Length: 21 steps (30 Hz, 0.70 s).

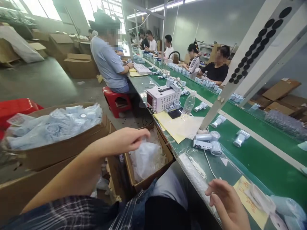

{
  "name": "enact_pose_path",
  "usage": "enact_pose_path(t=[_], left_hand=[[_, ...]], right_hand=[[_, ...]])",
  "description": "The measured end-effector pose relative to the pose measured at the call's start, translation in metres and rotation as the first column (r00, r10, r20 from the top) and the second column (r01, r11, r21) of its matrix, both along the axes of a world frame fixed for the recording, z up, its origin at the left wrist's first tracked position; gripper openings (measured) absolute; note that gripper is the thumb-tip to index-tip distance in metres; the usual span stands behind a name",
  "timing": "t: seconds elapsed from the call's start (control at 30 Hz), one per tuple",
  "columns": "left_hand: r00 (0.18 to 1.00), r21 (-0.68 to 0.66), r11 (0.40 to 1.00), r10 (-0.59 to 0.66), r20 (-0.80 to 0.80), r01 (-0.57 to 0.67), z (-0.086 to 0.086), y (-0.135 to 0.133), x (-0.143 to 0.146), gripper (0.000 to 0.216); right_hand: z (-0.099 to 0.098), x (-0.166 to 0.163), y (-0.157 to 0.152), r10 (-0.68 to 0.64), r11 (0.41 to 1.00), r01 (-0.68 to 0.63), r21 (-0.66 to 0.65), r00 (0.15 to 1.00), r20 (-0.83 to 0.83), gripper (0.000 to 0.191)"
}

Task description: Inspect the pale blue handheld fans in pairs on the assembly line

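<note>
My left hand [131, 138] hovers over a cardboard box beside the bench, its fingers loosely bent and the thumb apart. Just beneath it a crumpled clear plastic bag [145, 161] lies in that box; whether the fingertips touch the bag is hard to see. Near the bench's front edge my right hand [226, 203] is held with curved fingers and a gap at the thumb, nothing in it. A yellow paper with red handwriting [250, 201] lies to its right, partly under pale rounded parts [287, 206]. Beyond it rest pale blue hair-dryer-shaped devices [203, 145].
A large box of bagged devices [55, 124] stands at left. On the bench are a white metal instrument [165, 99], a water bottle [189, 103] and a phone [176, 113]. A slanted white post [223, 92] rises beside the green conveyor [261, 147]. Several people sit along the line.
</note>
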<state>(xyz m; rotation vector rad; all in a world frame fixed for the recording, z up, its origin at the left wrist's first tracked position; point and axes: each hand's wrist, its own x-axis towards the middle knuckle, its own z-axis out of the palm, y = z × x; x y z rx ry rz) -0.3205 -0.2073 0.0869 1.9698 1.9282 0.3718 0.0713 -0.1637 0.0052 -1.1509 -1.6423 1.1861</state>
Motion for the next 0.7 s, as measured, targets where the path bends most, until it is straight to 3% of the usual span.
enact_pose_path(t=[0.07, 0.17, 0.23, 0.27, 0.3, 0.37, 0.4, 0.43, 0.53, 0.63, 0.7], left_hand=[[0.960, -0.047, 0.970, 0.227, -0.166, -0.238, 0.006, -0.019, -0.015, 0.023], [0.797, 0.086, 0.840, 0.537, -0.276, -0.536, 0.013, -0.026, -0.020, 0.028], [0.761, 0.232, 0.794, 0.606, -0.232, -0.562, 0.013, -0.010, -0.011, 0.033], [0.795, 0.280, 0.809, 0.574, -0.194, -0.516, 0.011, 0.004, -0.003, 0.035], [0.854, 0.300, 0.850, 0.493, -0.164, -0.433, 0.007, 0.021, 0.009, 0.037], [0.970, 0.256, 0.952, 0.206, -0.129, -0.168, -0.001, 0.062, 0.040, 0.037], [0.993, 0.204, 0.979, 0.016, -0.120, 0.009, -0.005, 0.082, 0.060, 0.034], [0.978, 0.159, 0.969, -0.174, -0.112, 0.190, -0.009, 0.100, 0.081, 0.032], [0.816, 0.178, 0.797, -0.570, -0.095, 0.577, -0.014, 0.140, 0.149, 0.027], [0.661, 0.333, 0.612, -0.749, -0.047, 0.717, -0.026, 0.157, 0.214, 0.024], [0.586, 0.380, 0.531, -0.809, -0.036, 0.757, -0.045, 0.163, 0.252, 0.018]], right_hand=[[-0.006, 0.003, 0.002, -0.002, 1.000, 0.003, -0.018, 1.000, 0.023, 0.031], [-0.012, 0.007, 0.002, -0.036, 0.999, 0.036, -0.021, 0.999, 0.021, 0.032], [-0.014, 0.010, 0.001, -0.067, 0.998, 0.067, -0.006, 0.998, 0.011, 0.033], [-0.016, 0.012, 0.001, -0.082, 0.997, 0.082, 0.006, 0.997, 0.005, 0.033], [-0.017, 0.014, 0.001, -0.096, 0.995, 0.096, 0.020, 0.995, -0.001, 0.033], [-0.021, 0.024, 0.001, -0.115, 0.993, 0.115, 0.037, 0.993, -0.002, 0.033], [-0.023, 0.031, 0.001, -0.122, 0.992, 0.122, 0.037, 0.993, 0.005, 0.032], [-0.026, 0.039, 0.001, -0.130, 0.991, 0.129, 0.029, 0.991, 0.014, 0.032], [-0.029, 0.067, 0.002, -0.196, 0.980, 0.197, -0.024, 0.980, 0.029, 0.033], [-0.029, 0.089, 0.016, -0.301, 0.951, 0.304, -0.050, 0.952, 0.051, 0.036], [-0.027, 0.097, 0.042, -0.374, 0.926, 0.377, -0.003, 0.919, 0.125, 0.037]])
